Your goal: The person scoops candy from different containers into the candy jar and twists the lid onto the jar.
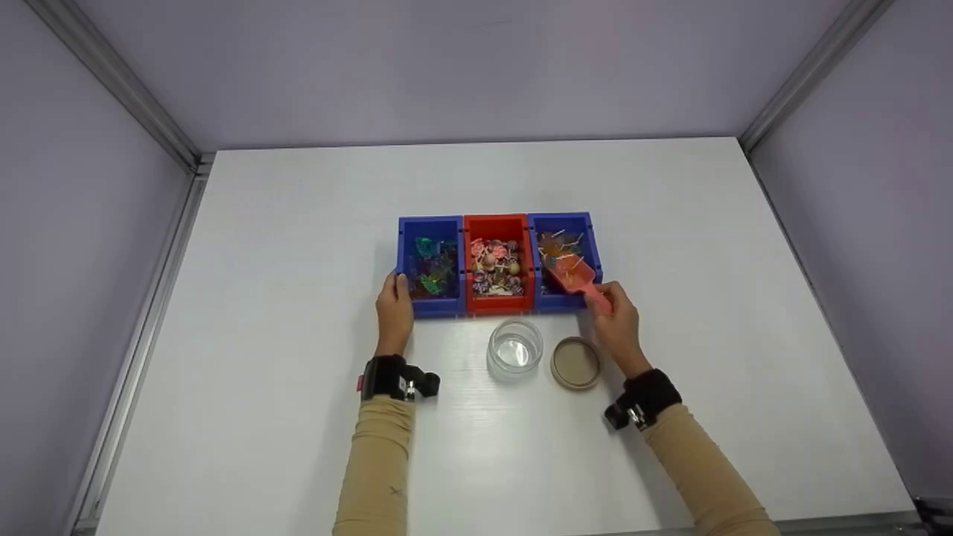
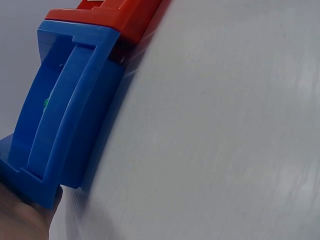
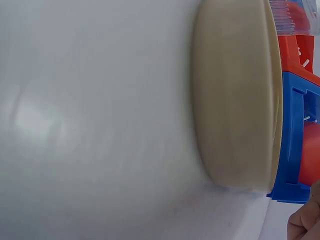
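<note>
My right hand (image 1: 616, 324) grips the handle of a pink scoop (image 1: 572, 272), whose bowl is in the right blue bin (image 1: 547, 301) among clear, stick-mounted candies (image 1: 560, 243). In the right wrist view, part of the scoop (image 3: 311, 155) shows beyond the bin's front. At the near left corner of the left blue bin (image 1: 435, 307), my left hand (image 1: 393, 316) holds the edge; the left wrist view shows fingers (image 2: 25, 217) at that corner. This bin contains green and dark shiny pieces (image 1: 434, 272). Between them, a red bin (image 1: 499, 304) contains small wrapped lollipops (image 1: 496, 260).
An uncovered clear jar (image 1: 515, 348) stands before the bins. Beside it, near my right wrist, lies a round tan lid (image 1: 575, 363). The white table (image 1: 283, 298) is bordered by pale walls at the back and sides.
</note>
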### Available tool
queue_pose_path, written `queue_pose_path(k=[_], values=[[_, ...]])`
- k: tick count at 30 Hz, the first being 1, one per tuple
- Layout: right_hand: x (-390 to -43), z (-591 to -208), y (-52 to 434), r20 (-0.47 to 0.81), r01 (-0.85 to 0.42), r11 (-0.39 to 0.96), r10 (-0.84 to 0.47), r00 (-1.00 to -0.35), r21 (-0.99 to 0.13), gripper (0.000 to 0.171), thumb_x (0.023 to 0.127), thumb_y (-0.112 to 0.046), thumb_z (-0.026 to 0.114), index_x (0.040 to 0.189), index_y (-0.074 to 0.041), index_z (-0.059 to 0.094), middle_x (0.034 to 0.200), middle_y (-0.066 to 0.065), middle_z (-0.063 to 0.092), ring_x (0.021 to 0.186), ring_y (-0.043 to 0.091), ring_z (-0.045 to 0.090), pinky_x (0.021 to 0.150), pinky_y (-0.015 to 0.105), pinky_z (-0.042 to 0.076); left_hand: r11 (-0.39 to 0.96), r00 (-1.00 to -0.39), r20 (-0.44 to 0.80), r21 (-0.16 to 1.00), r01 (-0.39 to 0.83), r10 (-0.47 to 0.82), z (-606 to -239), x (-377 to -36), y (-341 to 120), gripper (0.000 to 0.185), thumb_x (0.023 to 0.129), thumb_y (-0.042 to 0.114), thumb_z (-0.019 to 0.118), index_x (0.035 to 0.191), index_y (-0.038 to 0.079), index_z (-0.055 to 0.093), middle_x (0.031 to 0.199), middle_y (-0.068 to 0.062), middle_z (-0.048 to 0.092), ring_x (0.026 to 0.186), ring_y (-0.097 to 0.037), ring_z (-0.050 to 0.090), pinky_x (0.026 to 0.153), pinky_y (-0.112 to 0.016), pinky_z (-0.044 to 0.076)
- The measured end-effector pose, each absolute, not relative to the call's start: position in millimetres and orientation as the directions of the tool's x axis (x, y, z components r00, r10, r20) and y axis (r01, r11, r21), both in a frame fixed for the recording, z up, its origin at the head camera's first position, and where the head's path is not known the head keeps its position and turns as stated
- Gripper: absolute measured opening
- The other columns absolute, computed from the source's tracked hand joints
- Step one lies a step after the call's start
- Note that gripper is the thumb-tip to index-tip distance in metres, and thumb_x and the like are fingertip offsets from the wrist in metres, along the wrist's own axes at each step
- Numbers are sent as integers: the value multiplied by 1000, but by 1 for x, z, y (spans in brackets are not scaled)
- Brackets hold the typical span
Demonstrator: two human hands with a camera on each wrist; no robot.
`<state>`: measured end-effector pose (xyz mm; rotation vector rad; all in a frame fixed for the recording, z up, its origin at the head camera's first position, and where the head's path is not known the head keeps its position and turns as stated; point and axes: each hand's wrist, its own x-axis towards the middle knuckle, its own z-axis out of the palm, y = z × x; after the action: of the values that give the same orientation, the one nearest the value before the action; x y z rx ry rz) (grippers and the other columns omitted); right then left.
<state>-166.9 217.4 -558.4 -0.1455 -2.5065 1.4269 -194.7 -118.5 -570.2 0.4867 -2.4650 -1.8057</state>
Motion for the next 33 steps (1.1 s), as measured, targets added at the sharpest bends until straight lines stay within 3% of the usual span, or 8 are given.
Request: queue_pose_path(k=[8, 15, 22, 33], values=[[-165, -558, 220, 174, -57, 456, 218, -960, -888, 19, 91, -5, 63, 102, 10, 61, 85, 22, 63, 71, 2, 47, 63, 13, 37, 277, -950, -139, 936, -219, -281, -568, -194, -118, 45, 106, 23, 34, 140, -4, 43, 143, -25, 49, 138, -36, 44, 115, -47, 38], [-152, -524, 211, 142, -59, 361, 208, -968, -931, 18, 92, 2, 60, 103, 16, 58, 82, 11, 61, 70, 0, 49, 61, 11, 40, 274, -947, -163, 931, -241, -279, -568, -194, -118, 47, 106, 24, 34, 143, -4, 40, 147, -24, 45, 141, -35, 40, 119, -46, 34], [-152, -521, 213, 159, -87, 315, 210, -965, -945, 19, 91, 3, 60, 103, 17, 57, 78, -3, 56, 68, -2, 49, 59, 10, 40, 275, -950, -162, 932, -237, -268, -569, -195, -119, 48, 106, 25, 33, 145, -4, 37, 149, -23, 42, 143, -35, 37, 120, -46, 32], [-149, -521, 220, 196, -121, 330, 204, -959, -936, 19, 91, 2, 61, 103, 16, 59, 79, -3, 58, 68, -2, 49, 58, 10, 41, 264, -948, -177, 932, -248, -266, -570, -195, -119, 49, 106, 26, 33, 146, -4, 35, 151, -23, 40, 144, -35, 36, 121, -46, 31]])
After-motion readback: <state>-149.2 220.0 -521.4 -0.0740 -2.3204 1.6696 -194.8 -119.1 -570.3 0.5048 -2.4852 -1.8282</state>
